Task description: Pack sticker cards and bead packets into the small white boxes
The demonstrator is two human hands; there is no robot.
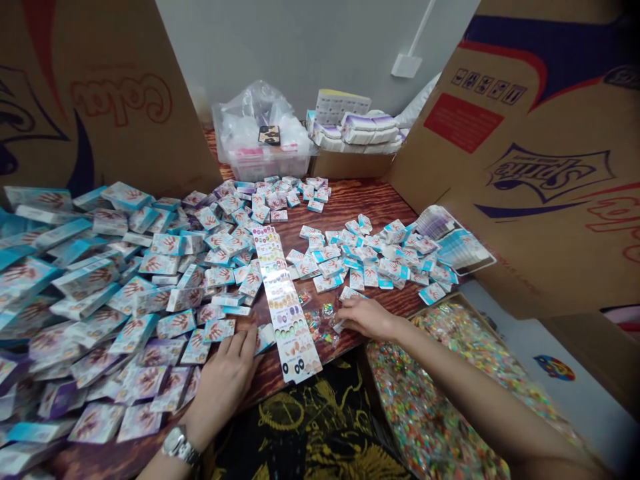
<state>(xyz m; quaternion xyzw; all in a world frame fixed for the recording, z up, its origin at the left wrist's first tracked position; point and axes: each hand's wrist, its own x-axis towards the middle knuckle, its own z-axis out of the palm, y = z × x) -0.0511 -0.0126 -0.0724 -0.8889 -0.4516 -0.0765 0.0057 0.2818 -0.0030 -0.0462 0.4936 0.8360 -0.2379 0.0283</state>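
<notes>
My left hand (233, 370), with a metal watch on its wrist, rests at the table's near edge. Its fingers are curled, and a small white-and-blue box (265, 338) sits between its thumb and index finger. A long stack of printed sticker strips (290, 307) lies between my two hands. On its right, my right hand (367, 317) is closed at the fingertips. Something pale shows under those fingers, too hidden to name. Touching or close to them are small clear packets of coloured bits (315, 323), and a small box (351, 293) lies just beyond.
A large heap of small boxes (135, 287) covers the left side; another group (370, 250) lies right of centre. A carton of coloured packets (450, 373) stands by my right arm. Behind are a bag-lined plastic tub (265, 163) and a box of folded cartons (355, 163). Tall cardboard flaps (540, 133) flank the table.
</notes>
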